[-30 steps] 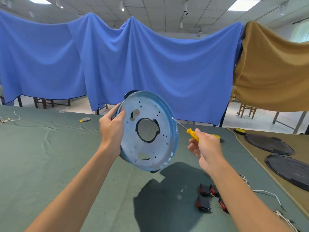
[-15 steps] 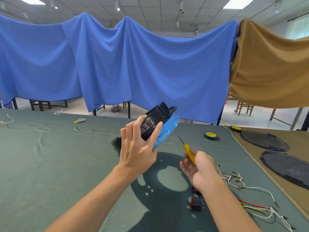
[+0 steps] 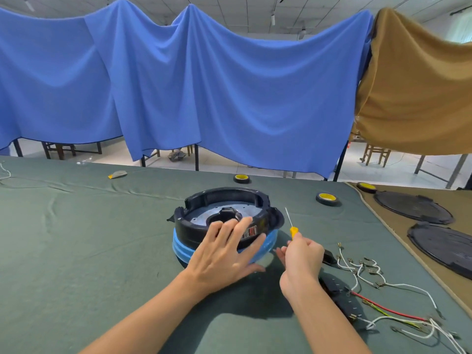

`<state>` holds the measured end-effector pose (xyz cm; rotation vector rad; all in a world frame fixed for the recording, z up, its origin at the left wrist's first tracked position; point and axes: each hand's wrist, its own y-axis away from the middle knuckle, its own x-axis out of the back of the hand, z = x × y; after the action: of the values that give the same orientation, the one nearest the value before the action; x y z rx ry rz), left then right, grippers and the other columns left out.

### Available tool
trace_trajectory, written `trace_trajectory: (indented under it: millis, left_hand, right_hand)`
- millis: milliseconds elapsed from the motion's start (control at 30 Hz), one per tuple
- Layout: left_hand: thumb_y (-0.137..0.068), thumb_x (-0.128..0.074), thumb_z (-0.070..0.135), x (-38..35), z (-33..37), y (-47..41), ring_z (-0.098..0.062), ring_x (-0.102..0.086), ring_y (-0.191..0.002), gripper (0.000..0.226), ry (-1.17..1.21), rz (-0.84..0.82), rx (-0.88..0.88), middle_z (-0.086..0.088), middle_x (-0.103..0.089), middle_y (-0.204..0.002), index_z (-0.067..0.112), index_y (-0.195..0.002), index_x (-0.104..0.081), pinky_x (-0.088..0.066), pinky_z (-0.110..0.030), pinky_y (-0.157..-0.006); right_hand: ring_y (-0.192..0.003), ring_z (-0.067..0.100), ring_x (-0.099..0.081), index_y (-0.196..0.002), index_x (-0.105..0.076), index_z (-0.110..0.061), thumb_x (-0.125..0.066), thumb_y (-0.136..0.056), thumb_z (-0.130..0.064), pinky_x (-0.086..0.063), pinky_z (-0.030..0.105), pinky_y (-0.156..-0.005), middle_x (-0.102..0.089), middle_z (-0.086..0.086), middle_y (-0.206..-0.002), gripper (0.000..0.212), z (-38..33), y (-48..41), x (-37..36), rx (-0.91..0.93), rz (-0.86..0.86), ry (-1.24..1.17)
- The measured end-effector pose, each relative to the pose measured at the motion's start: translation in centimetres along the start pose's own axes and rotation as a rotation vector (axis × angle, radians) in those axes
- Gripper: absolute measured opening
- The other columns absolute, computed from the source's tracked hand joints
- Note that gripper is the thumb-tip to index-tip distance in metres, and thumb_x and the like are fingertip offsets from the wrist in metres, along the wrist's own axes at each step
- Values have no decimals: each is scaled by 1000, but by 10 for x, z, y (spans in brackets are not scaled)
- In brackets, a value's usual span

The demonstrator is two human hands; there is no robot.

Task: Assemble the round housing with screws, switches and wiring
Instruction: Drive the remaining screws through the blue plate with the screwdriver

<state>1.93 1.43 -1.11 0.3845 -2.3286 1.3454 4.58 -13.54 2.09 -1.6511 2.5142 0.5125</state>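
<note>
The round housing (image 3: 204,226), a black ring over a blue film-covered shell, rests on the green table with its open side up. My left hand (image 3: 224,254) lies spread against its near wall, fingers over the rim. My right hand (image 3: 301,256) is just right of the housing, shut on a small yellow-handled screwdriver (image 3: 293,229) whose thin shaft points up and away. White, red and yellow-green wires (image 3: 378,279) with metal terminals lie to the right. A black part (image 3: 339,297) lies under my right forearm.
Three rolls of yellow-cored tape (image 3: 327,198) sit towards the table's far edge. Two flat black round covers (image 3: 413,206) lie on the brown table at right. Blue and brown cloths hang behind. A small grey scrap (image 3: 118,174) lies far left.
The housing was held tilted in the air by my left hand; it now sits on the table, open side up. My right hand with the screwdriver stayed beside it.
</note>
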Motion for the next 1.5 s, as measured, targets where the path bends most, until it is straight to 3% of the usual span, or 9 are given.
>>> trace_trajectory:
  millis: [167,433,600,767,1000,1200,1300,1367,1500]
  left_hand:
    - [-90,-60,48,-5,1,4,-27,-51,-104,38,78,-20,-29,-13,-50,-129,23,-117,-68,-40,-37,-83]
    - [-83,-68,46,-9,-1,8,-26,-55,-102,35,135,-22,9,-9,-51,-126,23,-110,-70,-42,-36,-80]
    - [-81,-72,46,-7,-2,11,-25,-54,-105,35,161,-85,71,-8,-59,-123,25,-109,-71,-46,-38,-81]
    - [-87,-64,37,-5,0,16,-23,-52,-106,34,201,-69,87,-6,-59,-122,23,-118,-67,-46,-36,-81]
    - [-84,-68,40,-3,0,16,-23,-58,-106,53,192,-66,208,-5,-62,-120,9,-127,-61,-47,-34,-85]
    - [-88,-60,41,0,-6,18,-20,-62,-91,39,224,-75,290,5,-68,-98,17,-118,-67,-41,-34,-82]
    - [-79,-78,27,-1,-10,16,-17,-48,-107,38,389,-69,406,6,-68,-106,15,-115,-69,-27,-30,-95]
    - [-72,-84,18,-1,-14,16,-15,-39,-114,43,430,-96,487,8,-65,-112,19,-112,-69,-14,-26,-91]
    - [-74,-78,18,-1,-17,19,-15,-33,-120,42,403,-153,575,14,-59,-119,28,-111,-62,-9,-26,-87]
  right_hand:
    - [-92,32,-59,-100,-52,-6,-46,-99,-20,-51,53,-88,-59,14,-95,15,13,-5,-6,103,63,113]
    - [-87,27,-59,-92,-44,-20,-47,-97,-18,-52,50,-84,-55,5,-87,6,22,2,-7,212,12,225]
    - [-70,14,-46,-88,-45,-17,-54,-94,-22,-41,37,-67,-50,-5,-75,13,19,2,6,576,-10,650]
    - [-81,27,-59,-92,-44,-15,-55,-90,-25,-53,41,-68,-58,3,-86,15,22,9,11,775,-36,1066]
    - [-95,31,-61,-92,-46,-18,-52,-89,-32,-39,32,-66,-64,6,-100,16,19,5,19,776,-130,1358]
    - [-96,24,-57,-93,-48,-20,-48,-94,-35,-43,35,-79,-60,1,-97,16,20,8,20,873,-288,1410]
    - [-85,19,-50,-85,-43,-21,-48,-95,-32,-37,29,-71,-49,-2,-86,16,19,8,21,916,-337,1332]
    - [-88,20,-50,-88,-42,-21,-49,-95,-30,-35,28,-73,-45,-2,-88,13,20,8,20,900,-398,1303]
    - [-87,19,-49,-86,-45,-20,-50,-95,-27,-35,27,-75,-43,-3,-91,12,25,5,18,917,-460,1238]
